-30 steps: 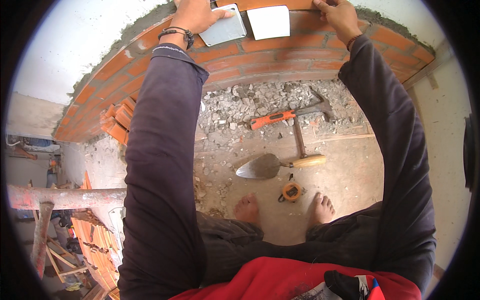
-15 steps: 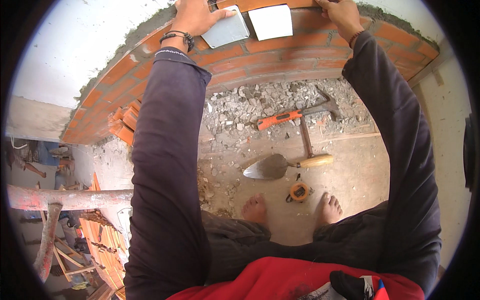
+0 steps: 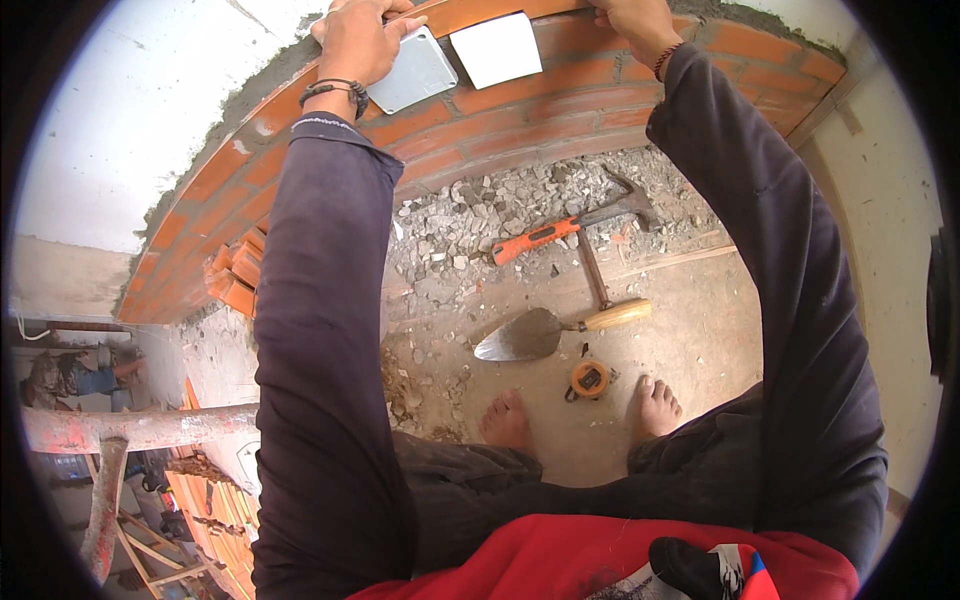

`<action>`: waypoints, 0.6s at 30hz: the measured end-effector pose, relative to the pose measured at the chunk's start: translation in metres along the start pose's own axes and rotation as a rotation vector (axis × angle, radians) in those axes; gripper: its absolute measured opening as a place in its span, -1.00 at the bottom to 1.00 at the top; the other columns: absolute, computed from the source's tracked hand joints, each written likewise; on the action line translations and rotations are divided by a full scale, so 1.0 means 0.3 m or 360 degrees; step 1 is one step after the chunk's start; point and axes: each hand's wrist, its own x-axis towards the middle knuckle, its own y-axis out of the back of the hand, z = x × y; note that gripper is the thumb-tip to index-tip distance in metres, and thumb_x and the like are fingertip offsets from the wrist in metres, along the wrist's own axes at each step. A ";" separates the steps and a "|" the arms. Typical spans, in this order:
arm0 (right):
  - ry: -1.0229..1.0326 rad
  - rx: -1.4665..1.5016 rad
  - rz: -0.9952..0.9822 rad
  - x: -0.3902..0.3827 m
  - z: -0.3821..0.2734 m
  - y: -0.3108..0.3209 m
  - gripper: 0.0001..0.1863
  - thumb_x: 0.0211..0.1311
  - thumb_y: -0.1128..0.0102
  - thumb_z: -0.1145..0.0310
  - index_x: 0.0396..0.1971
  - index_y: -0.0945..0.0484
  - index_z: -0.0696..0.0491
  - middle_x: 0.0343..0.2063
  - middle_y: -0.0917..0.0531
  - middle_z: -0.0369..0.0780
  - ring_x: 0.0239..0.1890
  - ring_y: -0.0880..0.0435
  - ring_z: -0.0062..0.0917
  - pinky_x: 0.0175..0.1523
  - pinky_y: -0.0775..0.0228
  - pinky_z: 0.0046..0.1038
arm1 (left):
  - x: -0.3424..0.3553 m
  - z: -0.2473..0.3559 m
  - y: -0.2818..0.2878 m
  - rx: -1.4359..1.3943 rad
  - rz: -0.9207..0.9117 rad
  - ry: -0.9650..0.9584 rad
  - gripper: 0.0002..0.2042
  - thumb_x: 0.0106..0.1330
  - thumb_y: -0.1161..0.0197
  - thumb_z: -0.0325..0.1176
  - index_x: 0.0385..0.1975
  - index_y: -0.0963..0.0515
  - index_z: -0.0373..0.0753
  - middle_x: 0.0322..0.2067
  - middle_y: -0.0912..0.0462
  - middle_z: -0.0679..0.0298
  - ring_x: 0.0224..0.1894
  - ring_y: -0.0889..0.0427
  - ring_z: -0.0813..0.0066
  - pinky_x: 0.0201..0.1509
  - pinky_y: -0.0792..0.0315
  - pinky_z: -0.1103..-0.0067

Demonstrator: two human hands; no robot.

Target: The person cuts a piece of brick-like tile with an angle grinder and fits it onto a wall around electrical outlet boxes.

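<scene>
Along the top of a curved-looking brick wall (image 3: 450, 125) lies a long orange-brown bar (image 3: 480, 20); its exact kind I cannot make out. My left hand (image 3: 362, 42) is closed over its left end, the thumb along its near edge. At the bar's right end, the fingers of my right hand (image 3: 640, 25) are curled on it, partly cut off by the picture's edge. Between my hands, against the wall face, are a grey rectangular plate (image 3: 415, 72), just beside my left thumb, and a white square plate (image 3: 497, 50).
On the rubble-strewn floor lie a claw hammer with an orange grip (image 3: 535, 240), another tool's metal shaft (image 3: 593, 270), a pointed trowel (image 3: 525, 335) and an orange tape measure (image 3: 589, 379) near my bare feet. Loose bricks (image 3: 235, 275) and a paint-stained pole (image 3: 160, 427) stand left; a person (image 3: 85, 380) is beyond.
The view has shifted, so wall and floor tools sit further left in the picture. My left thumb has moved off the grey plate's face to the bar's edge. Both hands remain at the bar.
</scene>
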 end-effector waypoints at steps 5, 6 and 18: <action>-0.0004 0.0003 -0.0006 -0.004 0.003 -0.002 -0.69 0.33 -0.33 0.37 -0.05 -0.64 0.26 -0.34 -0.71 -0.20 -0.40 -0.62 -0.55 -0.31 -0.50 -0.43 | 0.003 0.010 -0.004 0.0104 -0.0039 0.0050 -0.78 0.25 -0.35 -0.18 -0.27 -0.72 -0.19 -0.26 -0.69 0.06 -0.08 -0.58 0.02 0.08 -0.38 0.15; -0.0005 0.0002 -0.0007 -0.004 0.003 -0.001 -0.69 0.33 -0.34 0.37 -0.05 -0.64 0.26 -0.34 -0.71 -0.20 -0.40 -0.62 -0.55 -0.31 -0.50 -0.43 | 0.003 0.015 -0.003 0.0113 -0.0060 0.0072 -0.77 0.25 -0.35 -0.18 -0.27 -0.72 -0.19 -0.24 -0.69 0.06 -0.06 -0.57 0.01 0.09 -0.37 0.14; -0.0008 0.0020 -0.0029 -0.002 0.004 -0.001 -0.68 0.32 -0.34 0.34 -0.05 -0.64 0.25 -0.33 -0.71 -0.21 -0.39 -0.63 -0.55 -0.29 -0.51 -0.43 | -0.022 -0.012 -0.016 0.0091 -0.0026 -0.0044 -0.69 0.27 -0.36 -0.10 -0.17 -0.67 -0.19 -0.15 -0.62 0.07 0.06 -0.49 0.03 0.17 -0.31 0.15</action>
